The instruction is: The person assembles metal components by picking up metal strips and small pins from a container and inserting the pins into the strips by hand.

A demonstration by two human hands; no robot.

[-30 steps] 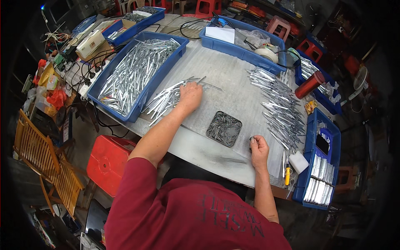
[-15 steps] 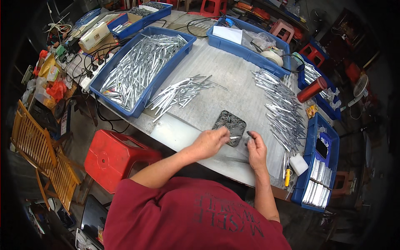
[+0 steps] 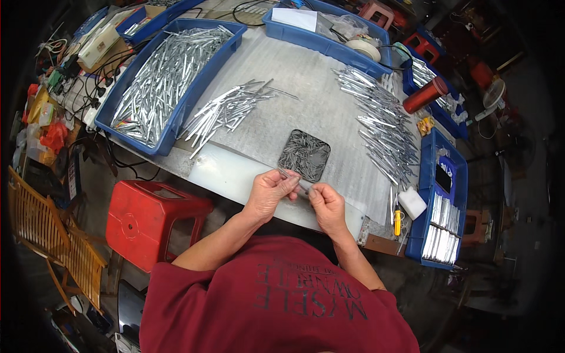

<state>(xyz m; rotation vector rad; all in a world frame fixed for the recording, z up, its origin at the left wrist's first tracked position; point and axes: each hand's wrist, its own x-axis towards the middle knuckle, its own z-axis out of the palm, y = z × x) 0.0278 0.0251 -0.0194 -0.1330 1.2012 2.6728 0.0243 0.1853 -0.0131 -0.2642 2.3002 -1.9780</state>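
Observation:
Near the front edge of the table, my left hand (image 3: pixel 272 193) is closed in a pinch on a slim grey metal strip (image 3: pixel 304 185). My right hand (image 3: pixel 327 207) pinches the strip's other end, so both hands meet around it. Fingers cover most of the strip. Just beyond my hands lies a black square tray (image 3: pixel 324 175) of small dark metal pins (image 3: pixel 299 152). A loose pile of silver strips (image 3: pixel 226 112) lies to the left, and a longer spread of silver strips (image 3: pixel 382 126) to the right.
A blue bin (image 3: pixel 176 126) full of silver strips stands at left. Another blue bin (image 3: pixel 329 50) is at the back; a third (image 3: pixel 415 250) sits at right. Nearby are a white block (image 3: pixel 412 203), a yellow-handled tool (image 3: pixel 398 222) and a red cylinder (image 3: pixel 426 95). A red stool (image 3: pixel 135 226) stands at left.
My left hand has drawn back from over the tray. My right hand has moved in to meet it, its fingers closing on the strip. The whole view has shifted slightly.

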